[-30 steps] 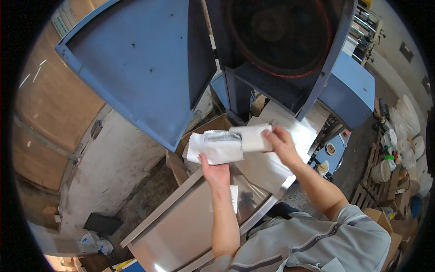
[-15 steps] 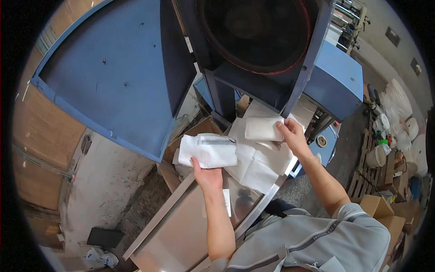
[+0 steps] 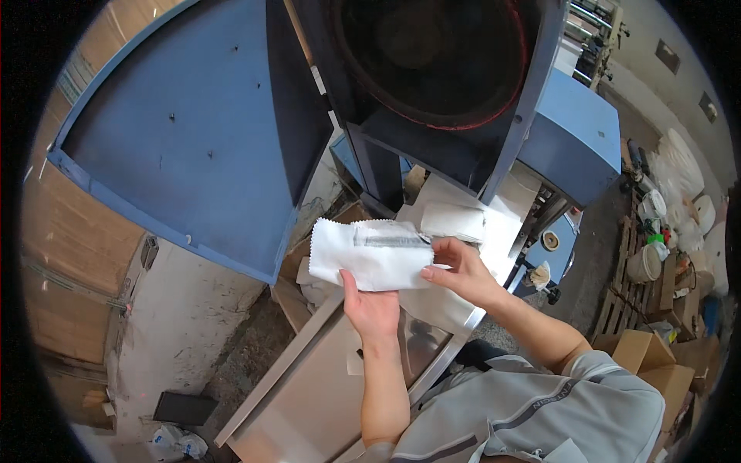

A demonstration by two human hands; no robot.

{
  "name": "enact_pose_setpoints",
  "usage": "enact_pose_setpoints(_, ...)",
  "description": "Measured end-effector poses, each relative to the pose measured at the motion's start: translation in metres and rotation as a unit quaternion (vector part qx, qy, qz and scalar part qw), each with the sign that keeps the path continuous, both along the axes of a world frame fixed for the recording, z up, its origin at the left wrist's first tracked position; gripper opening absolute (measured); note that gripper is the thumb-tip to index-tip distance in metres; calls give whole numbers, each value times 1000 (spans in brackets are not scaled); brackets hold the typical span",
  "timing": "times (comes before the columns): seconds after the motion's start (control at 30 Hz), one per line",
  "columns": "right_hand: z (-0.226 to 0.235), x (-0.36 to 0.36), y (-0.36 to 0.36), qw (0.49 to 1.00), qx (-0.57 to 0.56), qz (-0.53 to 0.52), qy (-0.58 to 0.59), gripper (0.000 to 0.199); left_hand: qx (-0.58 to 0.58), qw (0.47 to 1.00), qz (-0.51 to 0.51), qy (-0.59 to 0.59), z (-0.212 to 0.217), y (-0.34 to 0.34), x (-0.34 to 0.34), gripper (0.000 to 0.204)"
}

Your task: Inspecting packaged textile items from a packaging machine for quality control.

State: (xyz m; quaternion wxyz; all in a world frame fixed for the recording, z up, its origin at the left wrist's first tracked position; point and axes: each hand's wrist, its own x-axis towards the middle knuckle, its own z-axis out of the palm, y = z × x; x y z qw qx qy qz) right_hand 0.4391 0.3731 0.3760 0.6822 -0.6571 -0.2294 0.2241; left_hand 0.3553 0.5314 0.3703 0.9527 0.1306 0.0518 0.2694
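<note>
My left hand [image 3: 370, 309] supports a white, flat, cloth-like piece [image 3: 340, 258] from below, its thumb on the near edge. The piece has zigzag-cut edges and a grey strip along its upper part; I cannot make out its exact kind. At its right end, my right hand [image 3: 461, 270] closes its thumb and fingers on the edge. Just behind that hand lies a second folded white piece [image 3: 451, 222], resting on pale sheets [image 3: 505, 224] below the machine.
A metal table [image 3: 309, 401] slopes in front of me. The blue machine [image 3: 571, 131] has a large round dark opening [image 3: 424, 54] and a wide blue door [image 3: 177, 162] swung out at left. A wooden pallet [image 3: 610, 293] with buckets and cartons [image 3: 637, 351] stands at right.
My right hand has let go of the second folded white piece and moved left and down onto the zigzag-edged one. My left hand has shifted slightly right with its piece.
</note>
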Motion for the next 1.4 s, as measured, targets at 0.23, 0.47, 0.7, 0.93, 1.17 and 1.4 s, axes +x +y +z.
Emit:
enact_pose_setpoints(0.23, 1, 1, 25, 983, 100, 23, 154, 24, 16, 1000, 3, -14, -6, 5, -10, 57)
enact_pose_setpoints(0.47, 17, 24, 15, 990, 92, 64, 88, 13, 82, 996, -9, 42, -33, 37, -33, 62)
enact_pose_setpoints(0.7, 18, 41, 6, 996, -4, 75, 42, 17, 233, 962, -80, 121, -44, 63, -51, 56)
enact_pose_setpoints(0.93, 36, 41, 0, 981, -91, 77, -153, 20, 285, 955, -34, 73, -17, 58, -51, 61)
enact_pose_setpoints(1.17, 58, 44, -7, 945, -54, 127, -298, 12, 251, 956, -87, 123, -31, 78, -46, 47)
enact_pose_setpoints(1.4, 67, 52, -14, 916, -43, 158, -367, 15, 262, 948, -75, 162, -22, 78, -35, 45)
